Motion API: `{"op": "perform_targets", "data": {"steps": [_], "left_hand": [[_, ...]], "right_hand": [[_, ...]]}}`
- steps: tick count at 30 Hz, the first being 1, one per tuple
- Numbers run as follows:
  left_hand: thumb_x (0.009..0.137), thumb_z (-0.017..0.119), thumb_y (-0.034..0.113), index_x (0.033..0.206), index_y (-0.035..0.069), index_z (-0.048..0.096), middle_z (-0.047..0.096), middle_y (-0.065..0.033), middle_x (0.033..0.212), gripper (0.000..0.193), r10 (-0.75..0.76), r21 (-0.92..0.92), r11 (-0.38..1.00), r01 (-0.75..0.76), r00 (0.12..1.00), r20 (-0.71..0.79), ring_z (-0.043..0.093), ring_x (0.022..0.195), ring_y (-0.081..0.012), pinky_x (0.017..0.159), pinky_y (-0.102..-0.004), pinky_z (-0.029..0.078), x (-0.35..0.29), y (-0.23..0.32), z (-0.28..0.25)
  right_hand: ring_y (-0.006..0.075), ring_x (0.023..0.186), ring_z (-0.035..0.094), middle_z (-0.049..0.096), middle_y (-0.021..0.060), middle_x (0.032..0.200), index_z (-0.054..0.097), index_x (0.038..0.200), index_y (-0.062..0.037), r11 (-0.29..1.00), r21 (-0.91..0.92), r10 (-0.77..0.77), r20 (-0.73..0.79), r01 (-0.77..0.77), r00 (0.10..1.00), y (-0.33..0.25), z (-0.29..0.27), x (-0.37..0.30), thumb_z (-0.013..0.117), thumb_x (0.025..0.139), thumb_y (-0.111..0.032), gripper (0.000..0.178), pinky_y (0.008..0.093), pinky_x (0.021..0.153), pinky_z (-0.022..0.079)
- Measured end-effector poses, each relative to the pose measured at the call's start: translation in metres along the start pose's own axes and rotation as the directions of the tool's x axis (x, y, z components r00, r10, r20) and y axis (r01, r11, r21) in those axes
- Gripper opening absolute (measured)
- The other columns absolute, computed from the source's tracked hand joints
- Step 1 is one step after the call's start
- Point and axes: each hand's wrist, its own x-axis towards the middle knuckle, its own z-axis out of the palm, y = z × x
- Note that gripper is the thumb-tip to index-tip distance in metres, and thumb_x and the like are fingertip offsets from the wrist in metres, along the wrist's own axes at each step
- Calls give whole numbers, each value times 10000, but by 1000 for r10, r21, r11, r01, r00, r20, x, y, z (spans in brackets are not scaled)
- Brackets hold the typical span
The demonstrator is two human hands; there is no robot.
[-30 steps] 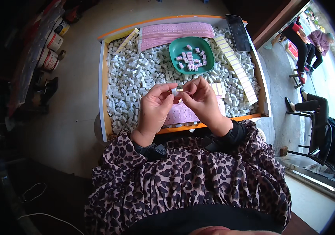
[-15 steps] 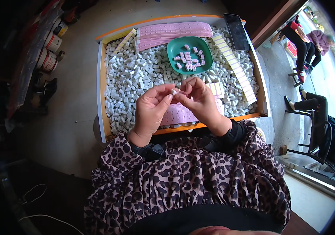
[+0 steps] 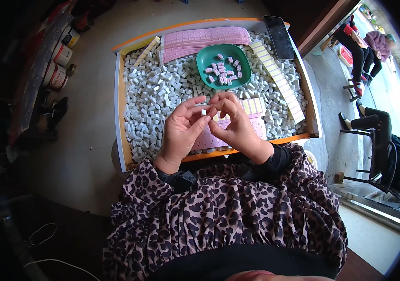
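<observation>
My left hand (image 3: 179, 133) pinches a small white block (image 3: 204, 112) between thumb and fingers, above the front of a shallow box. My right hand (image 3: 237, 126) has its fingers curled in, with fingertips close against the block's right side; what they grip, if anything, is hidden. Below the hands, pink printed sheets (image 3: 256, 129) and a yellow-and-white sticker sheet (image 3: 254, 107) lie on loose pale blocks (image 3: 150, 105). Beyond them sits a green plate (image 3: 201, 63) with several pink-and-white blocks (image 3: 222, 71) on it.
The box has an orange-edged frame (image 3: 314, 110). A stack of pink sheets (image 3: 204, 40) lies at its back, a long label strip (image 3: 279, 82) and a dark phone (image 3: 279, 37) at the right. Cans (image 3: 57, 76) stand far left; people sit outside at right, near a chair (image 3: 370, 171).
My hands have parted slightly at the fingertips, and the white block in the left hand shows more plainly. The pinkish piece seen between the hands earlier no longer shows.
</observation>
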Motion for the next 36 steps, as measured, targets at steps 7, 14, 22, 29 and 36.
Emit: {"op": "perform_targets", "data": {"steps": [7,14,22,29,36], "left_hand": [[897,553,-28,1247,-29,507,661,-123,1056,353,70,111,991,-69,998,1,639,983,-157,882,-266,509,28,-7,2],[876,608,31,1151,-17,580,639,-133,1079,280,346,427,847,-318,938,12,632,966,-207,830,-300,520,85,14,-4],[786,686,61,913,8,641,611,-126,952,145,338,844,500,-196,941,18,609,867,-291,726,-349,492,14,-6,-45],[750,664,20,880,12,646,575,-118,885,131,363,932,337,-136,932,5,575,841,-311,751,-380,474,-8,-18,-53],[748,641,18,880,14,626,560,-115,870,133,360,944,272,-188,930,81,550,841,-309,762,-399,454,0,-30,-51]], "right_hand": [[132,913,500,500,59,1085,511,995,-48,991,76,115,-128,-106,985,13,-8,-1,645,791,-5,248,251,743,428],[162,904,531,546,61,985,529,1016,-51,963,89,268,-179,-256,947,25,-17,-6,639,804,-24,240,276,735,452],[290,907,551,562,116,923,599,940,-52,867,-427,-176,220,257,959,20,11,16,686,741,-78,219,363,746,469],[276,863,570,545,87,875,591,874,-64,800,-521,-122,343,297,931,39,43,28,595,776,-137,122,380,745,466],[278,836,570,544,92,881,583,906,-50,749,-546,-113,454,376,884,38,32,26,602,783,-125,145,362,716,481]]}}
